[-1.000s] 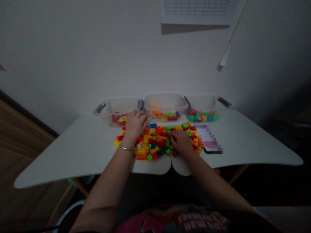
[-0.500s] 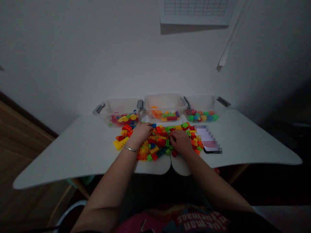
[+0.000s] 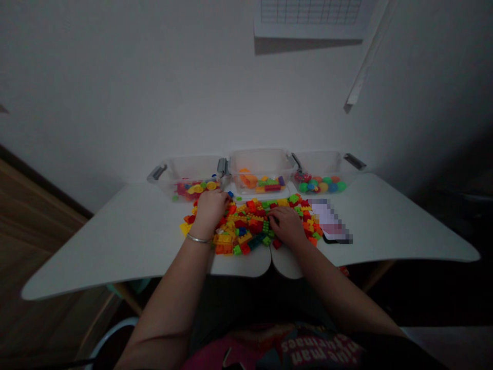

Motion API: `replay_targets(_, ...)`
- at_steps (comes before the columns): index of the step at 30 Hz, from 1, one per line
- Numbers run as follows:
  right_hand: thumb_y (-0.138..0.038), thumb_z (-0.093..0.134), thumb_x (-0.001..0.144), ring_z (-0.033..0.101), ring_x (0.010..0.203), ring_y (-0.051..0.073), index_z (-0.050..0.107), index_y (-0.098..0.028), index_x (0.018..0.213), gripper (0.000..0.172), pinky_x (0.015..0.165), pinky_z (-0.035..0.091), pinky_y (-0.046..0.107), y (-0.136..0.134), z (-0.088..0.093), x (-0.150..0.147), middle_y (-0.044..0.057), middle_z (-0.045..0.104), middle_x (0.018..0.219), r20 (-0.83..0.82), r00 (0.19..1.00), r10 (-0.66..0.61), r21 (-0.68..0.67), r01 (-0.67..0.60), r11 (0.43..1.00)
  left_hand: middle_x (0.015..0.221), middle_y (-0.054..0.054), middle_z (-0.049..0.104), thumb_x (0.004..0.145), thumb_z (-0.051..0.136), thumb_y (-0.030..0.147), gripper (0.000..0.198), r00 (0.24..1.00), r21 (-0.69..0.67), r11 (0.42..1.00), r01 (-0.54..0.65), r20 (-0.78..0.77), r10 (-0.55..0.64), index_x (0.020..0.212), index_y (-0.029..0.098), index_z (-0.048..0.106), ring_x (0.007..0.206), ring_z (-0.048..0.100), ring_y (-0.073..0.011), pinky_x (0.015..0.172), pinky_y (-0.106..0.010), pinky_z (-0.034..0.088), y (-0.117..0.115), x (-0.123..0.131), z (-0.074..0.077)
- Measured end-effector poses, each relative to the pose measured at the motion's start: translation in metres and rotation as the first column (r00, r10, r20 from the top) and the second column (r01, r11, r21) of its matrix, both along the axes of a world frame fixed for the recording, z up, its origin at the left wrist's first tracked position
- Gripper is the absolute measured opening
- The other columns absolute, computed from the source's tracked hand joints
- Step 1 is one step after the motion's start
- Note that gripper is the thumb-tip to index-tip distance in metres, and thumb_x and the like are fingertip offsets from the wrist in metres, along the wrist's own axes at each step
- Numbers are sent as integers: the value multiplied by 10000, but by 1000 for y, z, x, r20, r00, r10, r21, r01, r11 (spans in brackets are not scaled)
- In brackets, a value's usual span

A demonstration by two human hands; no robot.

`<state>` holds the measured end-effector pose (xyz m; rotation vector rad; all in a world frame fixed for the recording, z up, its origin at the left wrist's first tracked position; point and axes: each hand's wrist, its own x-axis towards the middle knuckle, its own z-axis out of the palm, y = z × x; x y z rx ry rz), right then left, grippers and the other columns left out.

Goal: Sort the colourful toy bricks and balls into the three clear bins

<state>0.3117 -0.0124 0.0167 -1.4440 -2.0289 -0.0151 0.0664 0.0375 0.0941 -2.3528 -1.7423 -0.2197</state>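
Observation:
A heap of small plastic building bricks [image 3: 246,226] in red, orange, yellow, green and blue spreads over the white table. At the heap's back left, my left hand [image 3: 211,209], with a silver bangle at the wrist, has its fingertips closed on a blue brick [image 3: 230,195]. That hand is just in front of the left clear bin. My right hand [image 3: 287,223] rests on the right part of the heap, thumb and fingers loosely apart, touching bricks. No brick can be seen in its grasp, though its palm is hidden.
Behind the heap stand three clear bins: the left bin [image 3: 181,169] holds mixed coloured pieces, the middle bin [image 3: 262,160] bricks, the right bin [image 3: 321,163] coloured balls. A phone [image 3: 329,221] lies right of the heap. The white table [image 3: 396,226] has a notch at its front edge.
My left hand has moved left and slightly back toward the left bin, and the blue brick has moved with its fingertips. My right hand has stayed in place.

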Motion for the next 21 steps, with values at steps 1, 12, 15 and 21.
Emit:
replay_targets(1,-194,554,909,664,1008,242,739,-206,903,185,959,457,405,0,0,0,72,765,1045,1,1000,2,0,-2,1000,1005,-136,735,913,489,215,295,1000,11,1000,-12,-19,12,1002,198,771,999,660,-301,839,-411,507,0,-1,0)
replay_targets(12,-194,551,906,663,1001,243,737,-205,908,187,967,458,407,0,1,-1,75,762,1034,-4,1000,3,0,-3,1000,1223,-135,660,927,526,335,295,1000,39,999,-3,28,2,1038,212,770,1129,583,-318,914,-434,481,-3,4,-9)
replay_targets(15,-191,553,906,662,1010,246,739,-204,911,187,973,456,411,-1,2,-1,79,761,1041,0,1000,3,-14,-3,1000,1263,-100,677,934,525,313,292,995,51,995,84,49,-87,1101,225,748,1193,553,-316,999,-453,442,3,7,-15)
replay_targets(21,-192,554,903,659,1006,241,737,-208,915,184,969,456,406,0,1,0,80,760,1049,9,1000,-1,-10,1,1000,1225,-80,722,969,458,268,325,979,10,979,205,11,-205,1157,246,722,1155,598,-277,1111,-499,340,15,12,-27)
